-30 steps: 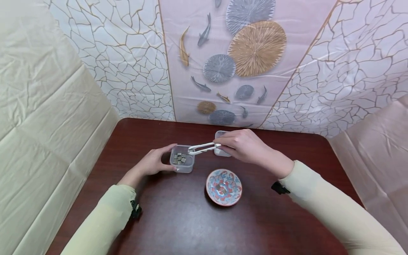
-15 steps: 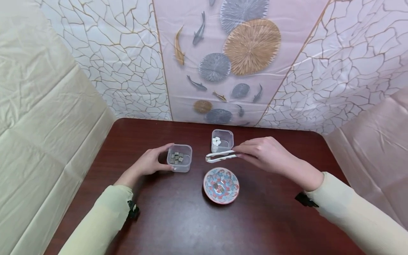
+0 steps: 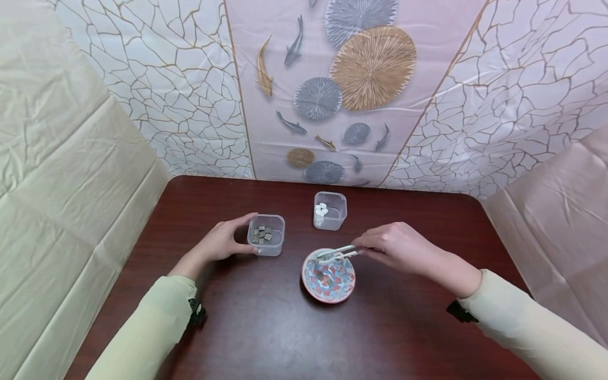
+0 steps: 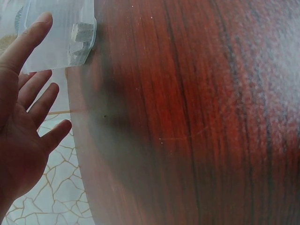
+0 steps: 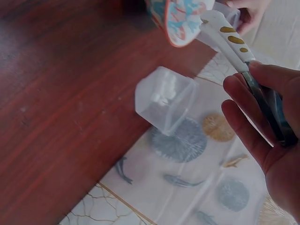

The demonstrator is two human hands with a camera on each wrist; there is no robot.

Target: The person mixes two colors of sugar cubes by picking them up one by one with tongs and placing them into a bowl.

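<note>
My left hand (image 3: 218,241) holds a clear plastic container (image 3: 272,250) by its side, thumb at the near wall and a finger at the far one. Several small grey-brown cubes (image 3: 262,234) lie in it. In the left wrist view the thumb (image 4: 35,35) lies along the container's wall, the other fingers spread. Between thumb and fingers, my right hand (image 3: 396,247) pinches tongs (image 5: 236,51) with white ends and dark metal handles. Their tips are over the far part of a patterned bowl (image 3: 343,287), a greyish piece showing at them. Small brown cubes (image 3: 328,281) lie in the bowl.
A second clear container (image 3: 336,223) with several white pieces (image 3: 321,209) stands behind the bowl. All sit on a dark red-brown table (image 3: 266,322). A patterned fabric backdrop (image 3: 285,142) rises at its far edge.
My right hand has carried the tongs from over the left container rightward and down to the bowl, uncovering the container behind. My left hand keeps its hold on the left container.
</note>
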